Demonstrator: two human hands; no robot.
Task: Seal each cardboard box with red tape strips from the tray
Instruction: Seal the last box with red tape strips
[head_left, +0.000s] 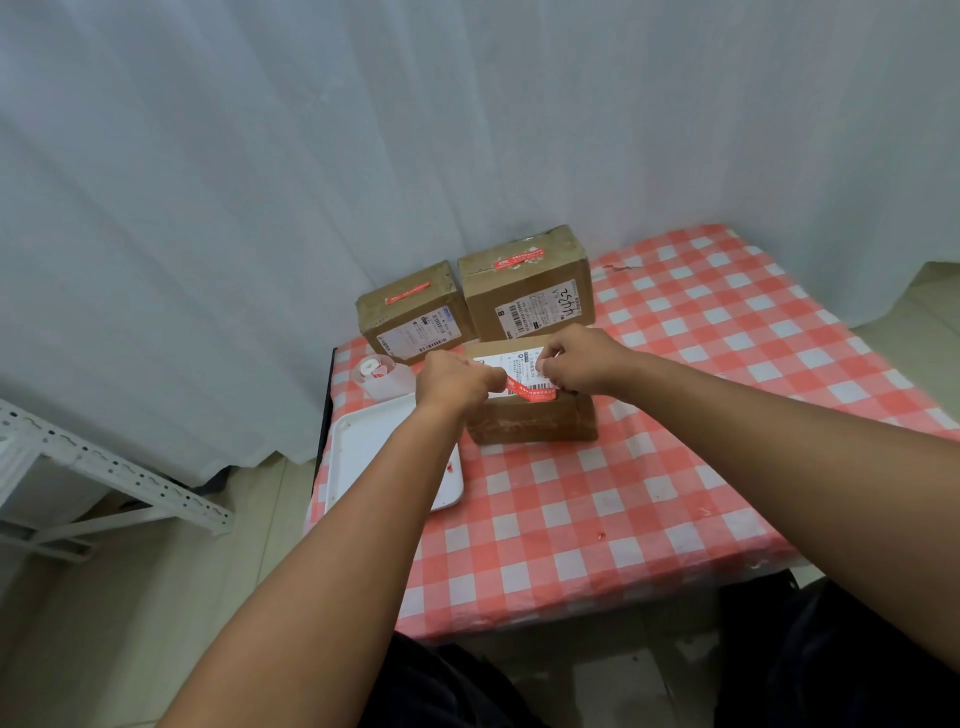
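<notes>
Three cardboard boxes stand on the checked table. The nearest box (535, 421) has a white label on top, and a red tape strip (530, 392) lies across its near top edge. My left hand (454, 379) pinches the strip's left end and my right hand (582, 361) pinches its right end. Behind it, the left box (415, 317) and the right box (527, 283) each carry a red strip on top. The white tray (363, 457) lies left of the nearest box, partly hidden by my left forearm.
A white roll of backing paper (371, 370) stands at the table's far left, behind the tray. A white curtain (363, 130) hangs close behind the boxes. A metal rack (93, 467) lies on the floor to the left. The red-and-white cloth (675, 441) stretches right and toward me.
</notes>
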